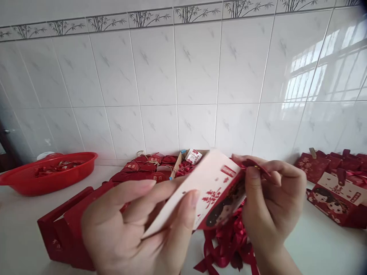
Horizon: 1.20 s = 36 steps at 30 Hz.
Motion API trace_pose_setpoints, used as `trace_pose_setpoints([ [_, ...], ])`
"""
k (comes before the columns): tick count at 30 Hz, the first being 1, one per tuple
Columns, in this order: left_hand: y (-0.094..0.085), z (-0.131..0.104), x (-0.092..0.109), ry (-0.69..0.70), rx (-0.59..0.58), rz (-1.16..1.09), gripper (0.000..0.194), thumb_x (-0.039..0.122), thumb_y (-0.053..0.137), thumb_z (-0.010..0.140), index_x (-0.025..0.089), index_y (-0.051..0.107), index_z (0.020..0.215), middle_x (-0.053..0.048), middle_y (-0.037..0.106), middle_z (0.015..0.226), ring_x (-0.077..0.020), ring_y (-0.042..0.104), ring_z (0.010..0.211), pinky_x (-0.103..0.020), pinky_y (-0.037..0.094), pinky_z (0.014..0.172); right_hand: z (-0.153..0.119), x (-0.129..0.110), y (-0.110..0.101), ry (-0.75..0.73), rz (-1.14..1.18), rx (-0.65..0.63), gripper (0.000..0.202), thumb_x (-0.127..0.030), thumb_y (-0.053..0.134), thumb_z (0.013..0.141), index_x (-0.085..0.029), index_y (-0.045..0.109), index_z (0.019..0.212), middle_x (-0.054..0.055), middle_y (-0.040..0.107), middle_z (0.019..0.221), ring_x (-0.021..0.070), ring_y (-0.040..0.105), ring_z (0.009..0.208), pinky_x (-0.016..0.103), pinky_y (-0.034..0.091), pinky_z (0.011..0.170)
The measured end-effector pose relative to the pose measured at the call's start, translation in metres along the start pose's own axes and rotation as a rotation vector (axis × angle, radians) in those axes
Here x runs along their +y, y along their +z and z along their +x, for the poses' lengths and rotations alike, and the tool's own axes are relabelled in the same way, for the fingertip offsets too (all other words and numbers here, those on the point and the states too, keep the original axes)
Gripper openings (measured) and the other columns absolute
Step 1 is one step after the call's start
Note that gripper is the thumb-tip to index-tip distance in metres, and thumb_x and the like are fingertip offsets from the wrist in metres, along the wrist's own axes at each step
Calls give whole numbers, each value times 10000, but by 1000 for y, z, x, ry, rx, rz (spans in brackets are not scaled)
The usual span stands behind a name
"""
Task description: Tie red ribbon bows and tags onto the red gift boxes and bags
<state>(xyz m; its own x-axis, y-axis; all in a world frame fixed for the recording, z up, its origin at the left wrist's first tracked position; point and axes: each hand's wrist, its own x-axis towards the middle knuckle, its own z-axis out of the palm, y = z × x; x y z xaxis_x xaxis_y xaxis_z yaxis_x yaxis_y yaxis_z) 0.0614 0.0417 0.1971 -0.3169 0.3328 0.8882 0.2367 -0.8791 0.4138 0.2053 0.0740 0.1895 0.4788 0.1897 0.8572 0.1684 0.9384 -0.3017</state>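
1. Support the printed packet (210, 193) with your left hand (114, 229). The thumb lies on the white printed face and fingers reach behind, pinching the packet between them. Press only enough to prevent slip; excess force may crease the panel.

2. Keep the packet raised over the white worktop (312, 248), between both hands and partly over the red ribbons (226, 248). It is tilted, its right end higher; hold that angle steady.

3. Work the dark red tab (263, 170) with your right hand (272, 206). The thumb and forefinger pinch it at the packet's upper right end; the other fingers are bent. Whether those touch the packet, you cannot tell from this view.

4. Apply light force along the line of the tab. A sideways pull could tear or crumple it.

5. Let the left hand counter the right hand's force, so that the packet does not twist.

6. Check the tab by eye: blur hides whether it is fastened.

7. Keep your wrists clear of the ribbon loops and of the red box (74, 221) beside your left hand.
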Motion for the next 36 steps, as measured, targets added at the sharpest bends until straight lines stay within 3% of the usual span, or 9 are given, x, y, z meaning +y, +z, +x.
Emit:
trace_pose_setpoints([
  [3,12,6,3,26,33,-94,605,-11,766,660,248,522,1149,15,586,1029,-128,712,774,-213,646,698,5,4,-4,108,-11,-78,136,-119,501,941,-250,469,954,-7,626,834,133,671,846,282,549,774],
  [7,15,11,-9,55,-33,-157,627,19,791,649,246,524,1168,-32,509,1228,-152,712,886,-230,651,734,9,7,-11,197,-23,-120,95,-201,485,964,-265,416,960,-8,647,822,138,672,782,297,545,729],
  [12,21,6,-15,78,-110,-180,663,-4,764,680,248,473,1220,-18,595,1123,-134,699,914,-217,632,776,7,16,-10,188,-203,-95,79,-238,479,960,-259,403,951,-41,591,667,114,580,520,248,444,512],
  [16,26,4,-24,203,-252,-107,418,8,719,736,194,573,1080,-33,653,1070,-158,668,1004,-262,596,865,9,29,-10,139,-345,-28,93,-242,468,950,-256,377,938,-65,538,599,116,511,465,263,380,488],
  [19,28,9,-31,265,-349,-3,243,111,770,729,163,638,926,-55,660,1085,-172,638,1065,-284,532,963,13,35,-15,133,-384,-3,100,-251,471,944,-253,374,918,-68,509,596,119,488,477,274,369,516],
  [22,29,13,-36,242,-423,40,262,202,789,723,151,673,953,-85,647,1125,-200,607,1124,-307,507,986,19,38,-20,131,-394,34,93,-257,480,936,-247,388,925,-41,537,664,133,531,568,288,384,576],
  [25,31,12,-39,214,-497,4,256,170,735,772,157,687,1023,-77,663,1129,-184,598,1133,-289,501,986,23,40,-24,131,-378,88,102,-262,490,929,-245,389,937,-11,571,743,150,574,676,305,398,637],
  [32,35,6,-44,-7,-740,-144,203,159,673,836,223,687,1028,9,712,981,-106,656,935,-188,520,863,25,49,-29,187,-303,185,160,-330,539,908,-257,401,943,-9,559,750,176,596,723,309,408,606],
  [36,36,6,-42,-26,-676,-159,181,147,619,873,232,701,1011,8,723,958,-114,653,941,-192,505,855,23,44,-24,182,-217,158,176,-322,546,907,-267,382,942,-32,555,706,159,600,638,299,436,577],
])
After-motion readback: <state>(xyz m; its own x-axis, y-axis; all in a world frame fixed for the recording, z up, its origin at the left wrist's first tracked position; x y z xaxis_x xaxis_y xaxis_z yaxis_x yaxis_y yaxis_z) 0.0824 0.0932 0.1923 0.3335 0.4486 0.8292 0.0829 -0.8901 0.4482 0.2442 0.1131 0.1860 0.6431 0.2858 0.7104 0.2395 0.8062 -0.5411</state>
